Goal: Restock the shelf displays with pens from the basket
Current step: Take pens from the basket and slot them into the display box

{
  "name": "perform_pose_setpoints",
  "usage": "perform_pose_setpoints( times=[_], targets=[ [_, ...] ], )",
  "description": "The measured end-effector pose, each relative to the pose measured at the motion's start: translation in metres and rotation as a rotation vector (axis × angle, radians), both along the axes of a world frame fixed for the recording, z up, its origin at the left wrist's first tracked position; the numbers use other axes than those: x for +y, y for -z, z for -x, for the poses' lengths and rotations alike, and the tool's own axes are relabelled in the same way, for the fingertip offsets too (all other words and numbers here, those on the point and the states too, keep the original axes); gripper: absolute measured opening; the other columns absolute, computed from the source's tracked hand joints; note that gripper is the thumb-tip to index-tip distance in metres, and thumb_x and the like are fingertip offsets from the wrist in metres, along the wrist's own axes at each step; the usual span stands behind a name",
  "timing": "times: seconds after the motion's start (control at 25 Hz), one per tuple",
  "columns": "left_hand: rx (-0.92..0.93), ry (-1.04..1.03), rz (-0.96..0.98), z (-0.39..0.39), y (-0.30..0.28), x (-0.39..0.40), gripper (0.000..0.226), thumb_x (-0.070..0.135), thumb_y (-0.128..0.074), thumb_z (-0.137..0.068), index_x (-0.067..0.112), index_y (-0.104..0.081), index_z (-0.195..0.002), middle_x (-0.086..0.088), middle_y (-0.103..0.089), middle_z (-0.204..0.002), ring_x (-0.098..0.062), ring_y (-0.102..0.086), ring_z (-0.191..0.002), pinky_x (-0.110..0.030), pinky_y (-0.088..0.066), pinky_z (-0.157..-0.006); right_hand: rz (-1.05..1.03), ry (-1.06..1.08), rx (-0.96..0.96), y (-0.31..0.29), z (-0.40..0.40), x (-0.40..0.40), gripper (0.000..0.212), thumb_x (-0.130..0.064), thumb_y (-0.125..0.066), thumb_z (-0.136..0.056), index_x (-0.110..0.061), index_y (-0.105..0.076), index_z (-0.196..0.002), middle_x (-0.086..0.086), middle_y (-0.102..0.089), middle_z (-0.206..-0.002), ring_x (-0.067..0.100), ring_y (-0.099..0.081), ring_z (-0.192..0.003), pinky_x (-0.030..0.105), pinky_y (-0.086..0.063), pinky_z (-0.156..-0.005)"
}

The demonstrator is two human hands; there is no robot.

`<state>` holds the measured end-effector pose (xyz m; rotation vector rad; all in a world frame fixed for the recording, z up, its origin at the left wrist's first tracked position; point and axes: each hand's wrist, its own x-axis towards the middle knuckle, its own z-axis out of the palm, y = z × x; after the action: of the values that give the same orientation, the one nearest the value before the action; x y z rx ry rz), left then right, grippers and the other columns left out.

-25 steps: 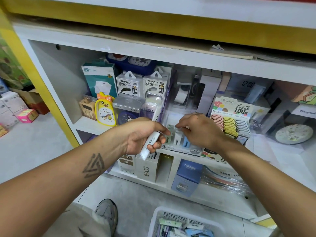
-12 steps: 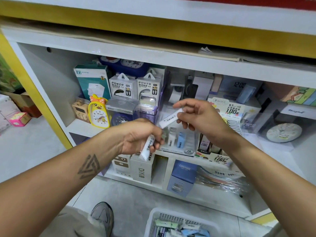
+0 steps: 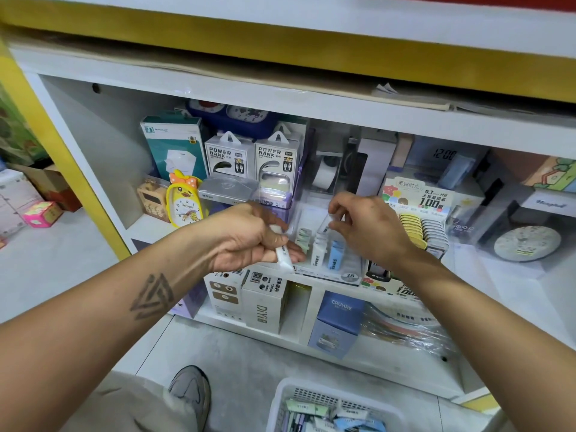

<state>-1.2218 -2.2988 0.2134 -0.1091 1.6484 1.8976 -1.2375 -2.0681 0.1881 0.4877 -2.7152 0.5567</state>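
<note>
My left hand (image 3: 246,238) grips a slim white pen pack (image 3: 284,257) in front of the middle shelf. My right hand (image 3: 371,232) pinches another small white pack (image 3: 331,220) just above a clear display tray (image 3: 330,273) marked 2B. Green, white and blue packs stand upright in the tray. At the bottom of the view, on the floor, a white basket (image 3: 311,392) holds several more packs in green, blue and white.
Power bank boxes (image 3: 229,157) and a yellow duck clock (image 3: 184,201) stand left of the tray. A refill display (image 3: 430,201) stands to its right. Below are a white DiYi box (image 3: 265,304) and a blue box (image 3: 339,322). My shoe (image 3: 191,391) is beside the basket.
My right hand lifted a white pack, then brought it down toward the clear tray. My left hand kept its pack and stayed in about the same place.
</note>
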Motion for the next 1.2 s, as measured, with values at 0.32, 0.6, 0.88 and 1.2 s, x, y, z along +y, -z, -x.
perform_pose_setpoints(
  times=[0.32, 0.6, 0.88, 1.2],
  targets=[
    [0.083, -0.093, 0.119, 0.001, 0.005, 0.0, 0.021, -0.009, -0.059, -0.09, -0.007, -0.055, -0.11, -0.03, -0.072, -0.094, -0.04, -0.073, -0.087, -0.049, -0.06, -0.073, -0.108, 0.004, -0.028, 0.005, 0.004, -0.008, 0.008, -0.02, -0.07, -0.091, -0.02, -0.069, -0.1, -0.003, -0.073, -0.092, 0.017, -0.064, -0.079, 0.034, -0.055, -0.073],
    [0.084, -0.057, 0.144, 0.0, 0.008, 0.002, 0.032, -0.018, -0.05, -0.089, 0.0, -0.059, -0.114, -0.027, -0.073, -0.097, -0.034, -0.074, -0.087, -0.043, -0.059, -0.078, -0.175, -0.026, -0.087, 0.007, 0.006, -0.01, 0.02, -0.017, -0.062, -0.095, -0.023, -0.075, -0.11, -0.005, -0.074, -0.108, 0.018, -0.067, -0.098, 0.035, -0.055, -0.087],
    [0.156, -0.12, 0.041, -0.003, 0.005, 0.013, 0.035, -0.025, -0.052, -0.084, -0.007, -0.058, -0.113, -0.029, -0.071, -0.098, -0.045, -0.07, -0.097, -0.047, -0.059, -0.079, 0.572, -0.094, -0.463, -0.015, -0.002, -0.019, 0.016, -0.025, -0.069, -0.093, -0.02, -0.073, -0.108, -0.003, -0.077, -0.09, 0.008, -0.068, -0.071, 0.02, -0.053, -0.061],
    [0.193, -0.133, 0.048, 0.003, 0.002, 0.027, 0.037, -0.025, -0.058, -0.079, -0.007, -0.061, -0.111, -0.026, -0.072, -0.099, -0.04, -0.073, -0.089, -0.048, -0.06, -0.081, 0.968, -0.076, -0.482, -0.029, -0.012, -0.009, 0.015, 0.007, -0.071, -0.085, 0.003, -0.071, -0.099, 0.022, -0.073, -0.082, 0.02, -0.07, -0.065, 0.023, -0.057, -0.061]
  ],
)
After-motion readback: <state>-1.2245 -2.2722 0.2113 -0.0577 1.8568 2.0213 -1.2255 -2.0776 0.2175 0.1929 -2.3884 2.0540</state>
